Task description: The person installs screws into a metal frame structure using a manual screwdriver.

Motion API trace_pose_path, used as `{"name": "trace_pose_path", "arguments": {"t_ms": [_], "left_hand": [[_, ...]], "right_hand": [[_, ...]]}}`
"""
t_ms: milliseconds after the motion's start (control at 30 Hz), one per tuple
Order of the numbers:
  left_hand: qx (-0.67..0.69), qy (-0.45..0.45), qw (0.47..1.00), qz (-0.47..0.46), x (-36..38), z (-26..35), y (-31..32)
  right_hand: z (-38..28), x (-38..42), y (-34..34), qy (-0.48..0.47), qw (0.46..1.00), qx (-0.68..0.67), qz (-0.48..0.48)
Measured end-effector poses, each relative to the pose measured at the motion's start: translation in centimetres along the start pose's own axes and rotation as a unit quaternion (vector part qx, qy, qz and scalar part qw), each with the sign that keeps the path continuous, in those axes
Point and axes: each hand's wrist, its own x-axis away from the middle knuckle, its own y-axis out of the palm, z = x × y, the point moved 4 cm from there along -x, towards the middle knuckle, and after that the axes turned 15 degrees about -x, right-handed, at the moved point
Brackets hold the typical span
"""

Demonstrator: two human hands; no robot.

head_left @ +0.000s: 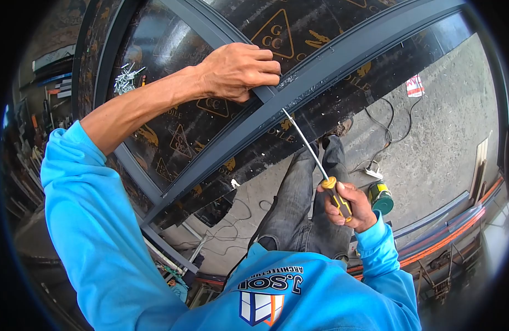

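Note:
A dark grey metal frame (232,132) lies on a black printed board (180,118). My left hand (240,71) is closed round the grey crossbar (202,25) near where it meets the long frame bar. In my right hand (348,207) is a long screwdriver (307,144) with a yellow and black handle, its fingers wrapped round that handle. The screwdriver's shaft slants up to the left, and its tip is at the near side of the frame bar, just below the joint. The exact contact of the tip is too small to tell.
A pile of screws (127,79) lies on the board at the left. On the floor are a green can (380,197), a white socket (373,173) with black cables and a red and white packet (414,86). Long strips (447,237) lie at the lower right.

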Motion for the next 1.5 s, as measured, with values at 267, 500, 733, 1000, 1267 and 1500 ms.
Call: {"name": "trace_pose_path", "arguments": {"t_ms": [267,500,733,1000,1267,1500], "left_hand": [[-0.004,-0.006,1.000,-0.011,0.1,-0.1,0.1],[0.000,0.003,1.000,-0.010,0.2,0.4,0.3],[-0.002,-0.002,1.000,-0.021,-0.2,-0.1,-0.1],[-0.036,0.019,0.999,-0.031,-0.5,0.0,-0.1],[-0.020,0.010,0.999,-0.043,-0.6,0.1,-0.5],[-0.028,0.017,0.999,-0.032,-0.8,0.1,-0.4]], "right_hand": [[0.7,1.7,3.5,-0.589,0.323,0.723,0.160],[-0.3,1.8,1.2,-0.292,0.806,0.486,0.173],[0.7,2.4,2.5,-0.522,0.499,0.667,0.187],[-0.4,1.2,1.8,-0.332,0.756,0.550,0.122],[-0.4,1.2,2.3,-0.394,0.708,0.563,0.164],[-1.1,1.9,2.6,-0.415,0.679,0.581,0.174]]}}
